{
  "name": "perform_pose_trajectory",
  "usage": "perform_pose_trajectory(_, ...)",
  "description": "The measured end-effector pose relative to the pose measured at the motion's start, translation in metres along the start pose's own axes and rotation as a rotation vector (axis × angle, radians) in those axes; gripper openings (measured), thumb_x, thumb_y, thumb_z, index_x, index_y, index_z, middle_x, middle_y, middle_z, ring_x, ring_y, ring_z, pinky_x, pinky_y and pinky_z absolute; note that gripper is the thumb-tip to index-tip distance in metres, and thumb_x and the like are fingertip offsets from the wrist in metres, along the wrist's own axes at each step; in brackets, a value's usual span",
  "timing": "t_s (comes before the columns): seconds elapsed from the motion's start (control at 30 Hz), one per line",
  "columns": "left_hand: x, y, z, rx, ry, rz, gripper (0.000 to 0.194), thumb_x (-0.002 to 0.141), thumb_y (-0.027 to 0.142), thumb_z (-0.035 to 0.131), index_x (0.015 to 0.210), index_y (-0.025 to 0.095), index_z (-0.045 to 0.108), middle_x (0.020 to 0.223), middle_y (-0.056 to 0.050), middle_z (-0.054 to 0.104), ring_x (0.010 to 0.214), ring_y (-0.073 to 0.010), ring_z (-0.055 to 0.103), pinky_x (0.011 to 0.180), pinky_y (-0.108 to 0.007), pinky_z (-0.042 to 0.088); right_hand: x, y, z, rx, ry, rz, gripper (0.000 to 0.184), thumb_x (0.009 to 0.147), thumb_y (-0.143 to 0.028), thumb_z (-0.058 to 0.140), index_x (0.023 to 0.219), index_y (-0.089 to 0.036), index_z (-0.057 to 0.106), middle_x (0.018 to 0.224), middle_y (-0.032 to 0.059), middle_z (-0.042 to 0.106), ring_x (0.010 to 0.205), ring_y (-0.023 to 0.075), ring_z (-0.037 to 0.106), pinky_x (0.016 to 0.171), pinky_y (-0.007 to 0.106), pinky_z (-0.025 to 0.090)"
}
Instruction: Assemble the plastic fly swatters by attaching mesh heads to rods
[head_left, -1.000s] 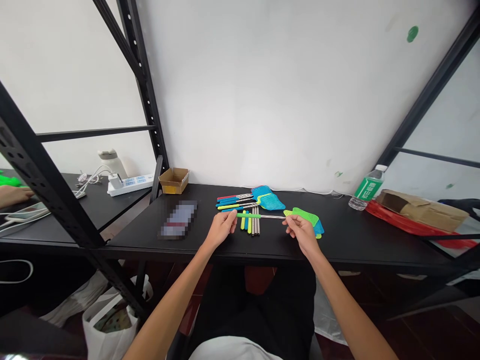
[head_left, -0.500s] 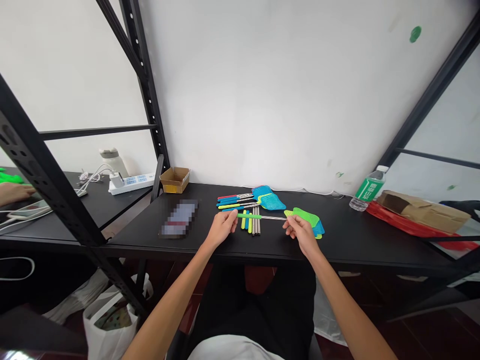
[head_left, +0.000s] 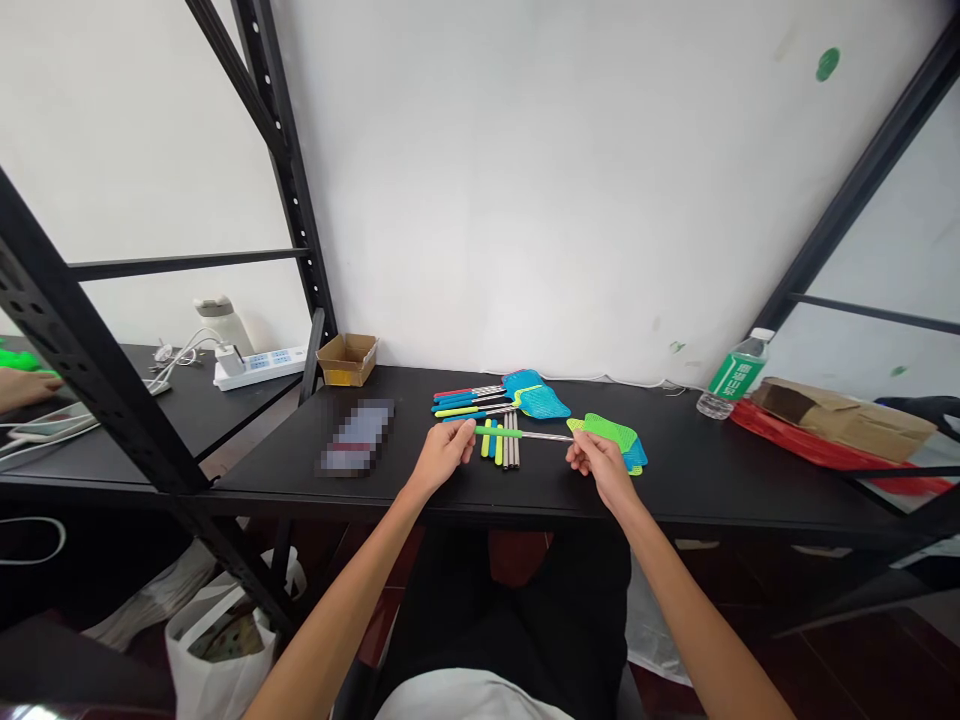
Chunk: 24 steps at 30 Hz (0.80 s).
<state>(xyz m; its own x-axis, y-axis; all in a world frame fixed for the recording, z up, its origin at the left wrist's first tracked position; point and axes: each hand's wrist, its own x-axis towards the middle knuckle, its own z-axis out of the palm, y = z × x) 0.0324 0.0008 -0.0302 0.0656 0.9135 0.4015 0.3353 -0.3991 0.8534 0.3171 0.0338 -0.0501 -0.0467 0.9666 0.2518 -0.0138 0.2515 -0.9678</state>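
Both my hands hold one green fly swatter (head_left: 525, 434) level above the black table (head_left: 675, 480). My left hand (head_left: 441, 456) pinches its green handle end. My right hand (head_left: 598, 464) is closed on the metal shaft just by the green mesh head (head_left: 604, 430). Under the swatter lie several loose rods and handles (head_left: 502, 445), pointing toward me. Behind them sits a pile of finished swatters with blue heads (head_left: 534, 396) and coloured handles (head_left: 469, 402). More mesh heads, blue and yellow-green, peek out to the right of my right hand (head_left: 636, 456).
A small open cardboard box (head_left: 347, 359) stands at the table's back left, a blurred flat object (head_left: 358, 436) nearer me. A green-labelled water bottle (head_left: 735, 373) and a brown bag on red plastic (head_left: 840, 420) lie right. Black shelf posts (head_left: 90, 360) frame the left; another person's hand (head_left: 22, 385) shows far left.
Almost nothing differs; both hands keep the green swatter in the same place, with only a slight shift of the view.
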Motion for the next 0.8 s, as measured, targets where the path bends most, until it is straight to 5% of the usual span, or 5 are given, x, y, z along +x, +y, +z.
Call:
perform_pose_trajectory(0.57,0.0007,-0.002,0.0003,-0.035,0.005,0.002,0.047,0.096,0.052,0.041,0.067,0.017,0.055,0.05,0.002,0.053,0.047,-0.0098,0.045,0.052,-0.022,0.037,0.0008,0.0025,-0.0006,-0.03,-0.03,-0.033,0.051,0.085,-0.057,0.062,0.054,-0.019,0.048,0.052,0.0025,0.055,0.05,0.0129,0.048,0.046,0.026,0.03)
perform_pose_trajectory(0.8,0.0002,-0.0017,0.0004,-0.057,0.004,-0.017,0.048,0.096,0.051,0.04,0.064,0.018,0.053,0.049,0.001,0.055,0.046,-0.0104,0.045,0.051,-0.022,0.037,0.0013,0.003,-0.0003,-0.013,-0.021,0.009,0.046,0.084,-0.059,0.062,0.065,-0.018,0.06,0.059,0.0039,0.06,0.051,0.0129,0.051,0.044,0.024,0.031)
